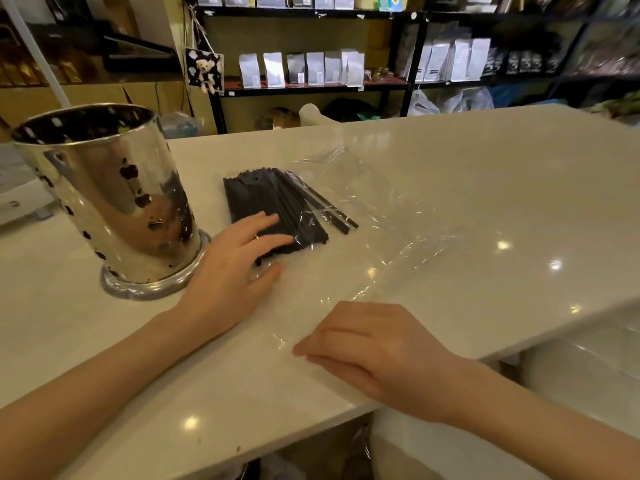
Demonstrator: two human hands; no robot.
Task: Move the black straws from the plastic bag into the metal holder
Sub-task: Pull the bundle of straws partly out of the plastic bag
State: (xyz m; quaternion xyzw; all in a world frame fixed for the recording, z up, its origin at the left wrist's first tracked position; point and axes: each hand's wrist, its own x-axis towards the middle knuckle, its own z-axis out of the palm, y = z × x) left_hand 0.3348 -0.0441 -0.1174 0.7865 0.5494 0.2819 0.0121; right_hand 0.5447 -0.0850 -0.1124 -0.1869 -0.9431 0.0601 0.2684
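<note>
left hand (239, 261): mine, spread wide, fingers flat on the black straws (277, 209), gripping nothing
right hand (363, 344): curled loosely, pinning the near edge of the plastic bag (381, 220)
straws: all in a bundle on the counter (485, 168), seemingly still in the bag
metal holder (104, 195): upright just left of my hand, no straws seen inside
progress: I judge nothing moved yet; all left
</note>
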